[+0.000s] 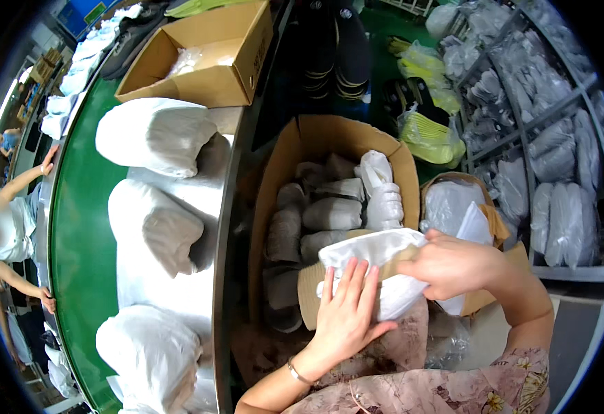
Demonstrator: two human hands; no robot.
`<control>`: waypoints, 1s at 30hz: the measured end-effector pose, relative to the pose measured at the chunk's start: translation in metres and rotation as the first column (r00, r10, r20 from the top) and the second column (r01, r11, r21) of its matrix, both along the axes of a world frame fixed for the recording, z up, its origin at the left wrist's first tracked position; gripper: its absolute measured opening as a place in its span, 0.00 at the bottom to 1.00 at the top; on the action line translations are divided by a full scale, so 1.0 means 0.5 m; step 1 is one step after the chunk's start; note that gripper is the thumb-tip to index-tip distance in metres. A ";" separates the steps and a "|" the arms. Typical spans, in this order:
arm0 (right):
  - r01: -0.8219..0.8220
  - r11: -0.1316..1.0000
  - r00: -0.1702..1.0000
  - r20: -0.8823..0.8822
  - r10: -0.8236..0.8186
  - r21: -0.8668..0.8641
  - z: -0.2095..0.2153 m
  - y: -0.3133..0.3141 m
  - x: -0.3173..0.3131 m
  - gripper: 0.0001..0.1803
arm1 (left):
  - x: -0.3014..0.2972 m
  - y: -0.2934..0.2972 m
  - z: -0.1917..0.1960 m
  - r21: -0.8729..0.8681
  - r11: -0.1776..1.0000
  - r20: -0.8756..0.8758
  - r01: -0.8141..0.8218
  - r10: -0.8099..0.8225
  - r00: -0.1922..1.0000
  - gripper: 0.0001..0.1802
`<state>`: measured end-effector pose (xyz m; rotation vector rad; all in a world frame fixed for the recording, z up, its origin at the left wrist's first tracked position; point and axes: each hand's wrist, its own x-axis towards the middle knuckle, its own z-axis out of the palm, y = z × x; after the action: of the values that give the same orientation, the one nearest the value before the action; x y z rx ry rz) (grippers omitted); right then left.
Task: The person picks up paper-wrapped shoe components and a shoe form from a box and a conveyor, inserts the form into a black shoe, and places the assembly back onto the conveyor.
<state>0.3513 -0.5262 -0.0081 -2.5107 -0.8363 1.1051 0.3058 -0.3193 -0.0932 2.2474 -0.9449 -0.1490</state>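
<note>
My left hand (349, 303) lies flat, fingers stretched out, on a white wrapped bundle (371, 248) that looks like thin cloth or plastic. My right hand (450, 262) is closed at the bundle's right end, its fingers curled over the edge. Under the bundle is a tan cardboard flap (309, 293) of the open cardboard box (264, 207) in front of me. Inside that box stand several grey paper-wrapped bundles (333, 214), with a white wrapped one (383, 196) at the right. What lies inside the wrappings is hidden.
Left, a metal ledge (212, 255) holds several white-covered lumps (153, 138) and a cardboard box (240, 76) beside a green belt (84, 207). A co-worker (15, 228) stands across it. Right are a smaller box (491, 190) and a rack (522, 127) of bagged items; dark soles (350, 48) lie beyond.
</note>
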 end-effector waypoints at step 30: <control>0.606 -0.493 0.215 -0.725 -0.654 0.624 -0.038 0.195 -0.301 0.11 | -0.186 0.182 0.043 -0.657 0.030 -0.626 -0.753 -0.577 0.524 0.31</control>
<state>0.2010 -0.4288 -0.0270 -1.1580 0.3575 -0.1767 0.2128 -0.2282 -0.0718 0.4586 0.0055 -0.3375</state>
